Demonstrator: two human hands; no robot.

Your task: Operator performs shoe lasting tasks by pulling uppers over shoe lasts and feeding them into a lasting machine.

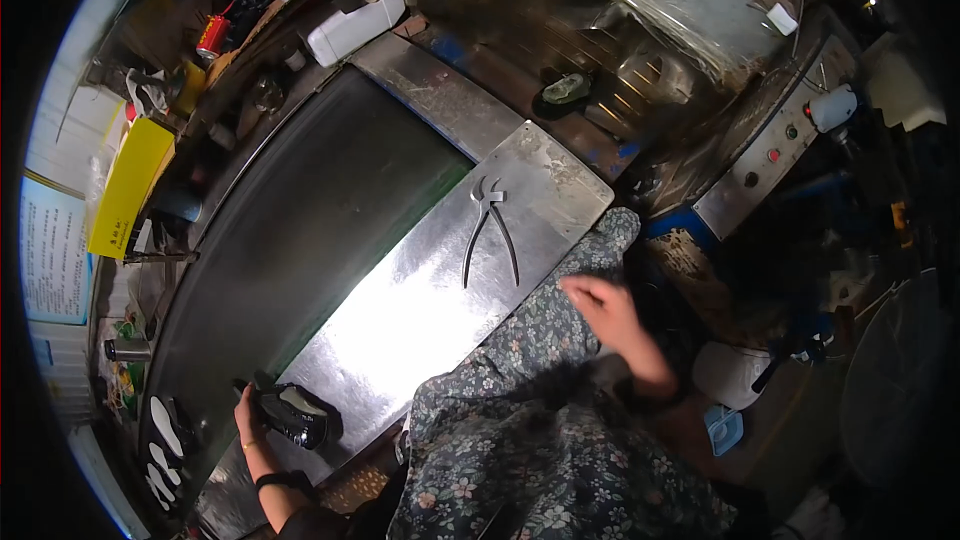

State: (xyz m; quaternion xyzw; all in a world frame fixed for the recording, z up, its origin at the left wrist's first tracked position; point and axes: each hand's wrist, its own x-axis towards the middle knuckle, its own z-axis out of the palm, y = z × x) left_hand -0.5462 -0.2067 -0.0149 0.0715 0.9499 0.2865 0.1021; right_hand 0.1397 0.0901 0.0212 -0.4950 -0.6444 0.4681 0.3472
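Note:
My left hand point(247, 418) is wrapped round the end of a black, glossy shoe point(297, 414) at the near left. The shoe rests at the lower end of a shiny metal plate point(400, 290), beside the dark belt. My right hand point(603, 311) is raised over my floral apron point(560, 420), at the plate's right edge. Its fingers are curled together, slightly blurred, and nothing shows in them. Farther up the plate lies a pair of metal pliers point(490, 230), handles toward me and apart, touched by neither hand.
A wide dark belt point(310, 190) runs along the plate's left side. White sole-shaped pieces point(165, 427) lie at its near left edge. Beyond the belt stands a white jug point(357, 26). A control panel with buttons point(770, 155) is at the right; another shoe point(566, 89) sits at the back.

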